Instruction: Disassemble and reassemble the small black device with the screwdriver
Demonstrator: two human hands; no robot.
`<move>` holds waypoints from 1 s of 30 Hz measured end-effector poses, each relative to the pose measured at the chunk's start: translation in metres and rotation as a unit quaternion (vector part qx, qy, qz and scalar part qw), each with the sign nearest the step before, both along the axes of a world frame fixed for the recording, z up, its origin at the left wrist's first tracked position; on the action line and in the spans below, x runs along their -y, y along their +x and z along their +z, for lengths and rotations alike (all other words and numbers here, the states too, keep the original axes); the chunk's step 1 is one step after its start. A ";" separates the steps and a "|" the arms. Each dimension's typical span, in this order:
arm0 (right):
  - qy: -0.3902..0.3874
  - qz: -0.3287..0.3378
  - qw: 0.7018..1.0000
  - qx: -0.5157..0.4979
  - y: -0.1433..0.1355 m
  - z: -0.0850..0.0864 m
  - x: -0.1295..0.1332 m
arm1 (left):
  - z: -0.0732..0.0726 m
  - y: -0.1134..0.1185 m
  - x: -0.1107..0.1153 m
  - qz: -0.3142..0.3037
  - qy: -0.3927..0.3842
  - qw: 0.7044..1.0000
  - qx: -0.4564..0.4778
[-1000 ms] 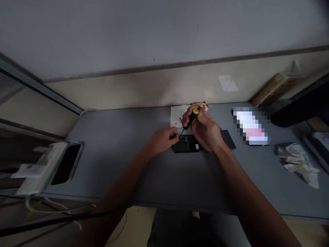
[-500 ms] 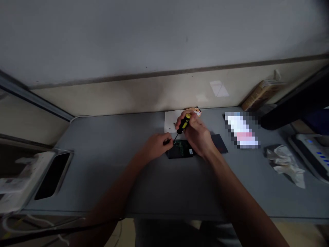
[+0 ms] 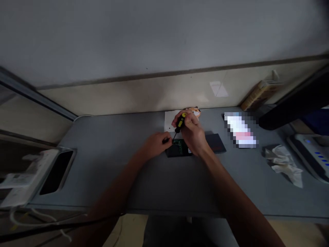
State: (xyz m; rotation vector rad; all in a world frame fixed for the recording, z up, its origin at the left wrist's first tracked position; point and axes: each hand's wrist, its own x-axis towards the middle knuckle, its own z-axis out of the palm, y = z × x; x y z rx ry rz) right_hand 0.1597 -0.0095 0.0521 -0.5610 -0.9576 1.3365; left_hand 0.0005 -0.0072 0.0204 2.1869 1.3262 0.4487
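My right hand (image 3: 193, 132) is wrapped round the black and yellow handle of a screwdriver (image 3: 181, 122). Its thin shaft slants down to the upper left corner of an open black case with a green circuit board (image 3: 180, 147) inside. At that same corner my left hand (image 3: 157, 144) is closed in a pinch, close to the screwdriver's tip. A small dark thing shows at its fingers, too unclear to name. To the right of the case, partly behind my right wrist, lies a flat dark panel (image 3: 216, 143).
Behind my hands lies white paper (image 3: 169, 120) with small dark specks, beside an orange-and-white animal figure (image 3: 196, 112). A pixelated bright screen (image 3: 240, 130), crumpled tissue (image 3: 284, 164) and a grey device (image 3: 312, 156) are on the right. A phone (image 3: 57, 171) lies left.
My right hand and the screwdriver have shifted slightly left and tilted a little. The left hand stays at the case's corner. The whole view has moved slightly.
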 end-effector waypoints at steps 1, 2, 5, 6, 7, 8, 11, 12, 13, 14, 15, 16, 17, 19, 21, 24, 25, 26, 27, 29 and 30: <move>-0.003 0.007 1.000 0.003 0.000 0.001 0.000 | 0.000 0.000 0.000 0.000 -0.002 1.000 0.002; -0.006 0.010 1.000 -0.001 0.000 0.001 0.000 | 0.000 0.000 0.000 0.000 -0.004 1.000 0.004; -0.004 0.000 1.000 -0.014 -0.001 0.003 0.003 | 0.000 -0.001 0.000 -0.004 -0.010 1.000 0.007; -0.002 -0.002 1.000 -0.013 -0.001 0.003 0.004 | -0.001 -0.001 -0.001 -0.004 -0.011 1.000 0.006; -0.001 0.002 1.000 -0.011 -0.001 0.004 0.005 | -0.001 -0.001 -0.001 -0.004 -0.011 1.000 0.005; 0.001 0.009 1.000 -0.012 -0.001 0.004 0.006 | -0.001 0.000 -0.001 -0.004 -0.012 1.000 0.003; 0.009 0.023 0.999 -0.036 -0.001 0.004 0.008 | -0.002 0.000 -0.002 0.000 -0.012 1.000 0.000; 0.011 0.025 0.999 -0.044 -0.001 0.004 0.008 | -0.002 0.000 -0.002 0.001 -0.012 1.000 0.000; 0.012 0.024 0.999 -0.047 -0.001 0.004 0.008 | -0.002 0.000 -0.002 0.004 -0.012 1.000 0.001; 0.013 0.024 0.999 -0.046 -0.001 0.004 0.008 | -0.002 0.000 -0.002 0.007 -0.013 1.000 0.001; 0.013 0.023 0.999 -0.043 0.000 0.004 0.008 | -0.002 0.000 -0.002 0.009 -0.012 1.000 0.001; 0.014 0.021 0.999 -0.041 0.000 0.004 0.008 | -0.001 0.000 -0.002 0.010 -0.013 1.000 -0.001; 0.015 0.021 0.999 -0.037 -0.001 0.004 0.008 | -0.001 0.000 -0.002 0.009 -0.014 1.000 -0.003; 0.016 0.024 0.999 -0.031 -0.001 0.003 0.008 | -0.001 0.000 -0.001 0.008 -0.015 1.000 -0.008; 0.013 0.033 0.999 -0.028 -0.003 0.003 0.009 | 0.000 0.000 -0.001 0.009 -0.016 1.000 -0.012; 0.009 0.053 0.998 -0.027 -0.004 0.002 0.011 | 0.002 0.000 0.000 0.013 -0.017 1.000 -0.016; 0.009 0.055 0.998 -0.025 -0.004 0.002 0.011 | 0.002 0.000 0.000 0.011 -0.017 1.000 -0.016; 0.010 0.054 0.998 -0.021 -0.004 0.002 0.011 | 0.002 0.000 0.000 0.009 -0.017 1.000 -0.016; 0.011 0.050 0.999 -0.018 -0.003 0.002 0.011 | 0.003 0.000 0.000 0.006 -0.017 1.000 -0.014; 0.013 0.036 0.999 -0.017 -0.003 0.001 0.012 | 0.003 0.000 0.000 -0.001 -0.019 1.000 -0.010; 0.015 0.032 0.999 -0.018 -0.004 0.001 0.012 | 0.003 0.000 -0.001 -0.004 -0.021 1.000 -0.010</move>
